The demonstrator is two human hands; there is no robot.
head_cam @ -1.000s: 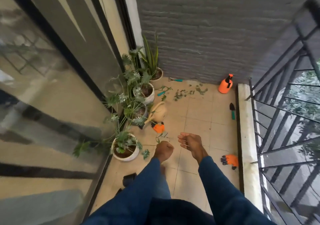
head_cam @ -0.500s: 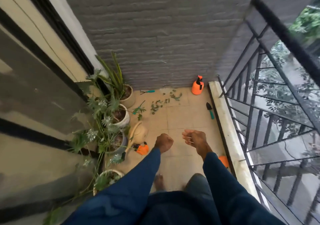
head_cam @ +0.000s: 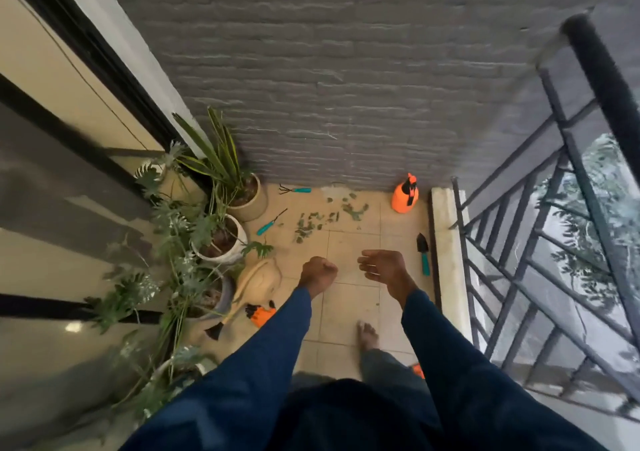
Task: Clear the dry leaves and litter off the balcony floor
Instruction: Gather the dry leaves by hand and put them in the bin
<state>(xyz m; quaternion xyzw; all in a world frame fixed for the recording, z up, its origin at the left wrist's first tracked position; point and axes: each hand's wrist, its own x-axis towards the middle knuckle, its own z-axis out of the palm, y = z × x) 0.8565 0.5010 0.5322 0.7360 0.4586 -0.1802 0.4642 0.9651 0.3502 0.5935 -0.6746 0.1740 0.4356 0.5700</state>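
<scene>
On the balcony, I stand looking down past my blue sleeves, both arms held out over the tiled balcony floor. My left hand is balled into a fist, its grip drawn together with nothing showing in it. My right hand is beside it and apart from it, its grip loose, fingers spread and only slightly bent, touching nothing.

The leaves, small and green-grey, lie scattered on the tiles ahead of my hands, close to the foot of the grey brick wall. They lie between a teal-handled hand rake and weeder on the left and an orange spray bottle standing in the right corner.

A black trowel with a teal handle lies just beside the pale kerb under the dark railing. Potted plants line the glass door on the left. Near them lie orange gloves and a black-bristled brush. One bare foot shows between my arms.
</scene>
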